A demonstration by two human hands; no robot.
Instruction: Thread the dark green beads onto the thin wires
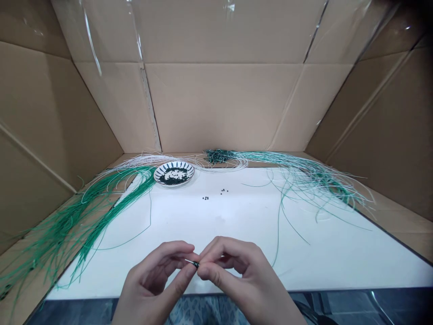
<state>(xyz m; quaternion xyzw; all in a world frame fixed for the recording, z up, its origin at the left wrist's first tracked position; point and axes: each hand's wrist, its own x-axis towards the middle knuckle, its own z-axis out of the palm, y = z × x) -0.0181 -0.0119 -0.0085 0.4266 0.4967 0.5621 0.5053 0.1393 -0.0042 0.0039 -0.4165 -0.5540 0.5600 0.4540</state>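
Note:
My left hand [158, 275] and my right hand [237, 275] meet over the near edge of the white board. Between their fingertips is a small dark green or black bead [195, 264] with a short, thin white end jutting from it to the left. My left thumb presses on it from one side, and my right thumb and forefinger pinch it from the other. The fingers partly cover it, so I cannot tell how many beads are there. A white dish [174, 174] with dark stripes around its rim holds many tiny dark beads.
Green strands [111, 207] spread along the left side. White strands [145, 159] lie behind the dish. On the right sits a green and white bundle [304, 167], with a dark beaded end [218, 155]. Several loose beads [205, 198] dot the board. Cardboard walls [223, 104] enclose the board.

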